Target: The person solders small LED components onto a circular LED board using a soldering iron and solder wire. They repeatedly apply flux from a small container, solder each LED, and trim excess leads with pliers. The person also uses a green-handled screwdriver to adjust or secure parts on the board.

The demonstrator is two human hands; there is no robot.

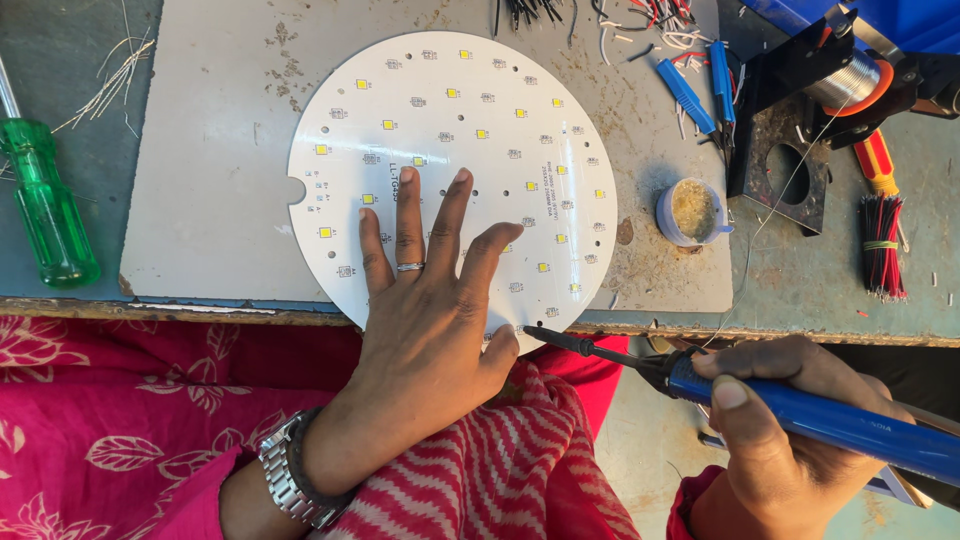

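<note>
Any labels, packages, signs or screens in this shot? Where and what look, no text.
Board marking: small dark print on the round white LED board, just above the left hand.
Second marking: dark print lines right of centre on the same board.
Iron marking: faint pale print on the blue soldering iron handle in the right hand.
No packages, signs or screens.

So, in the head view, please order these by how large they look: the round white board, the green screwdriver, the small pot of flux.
1. round white board, clearly largest.
2. green screwdriver, partly cut off at the left edge.
3. small pot of flux, smallest.
All lie on the bench at a similar distance.
</note>
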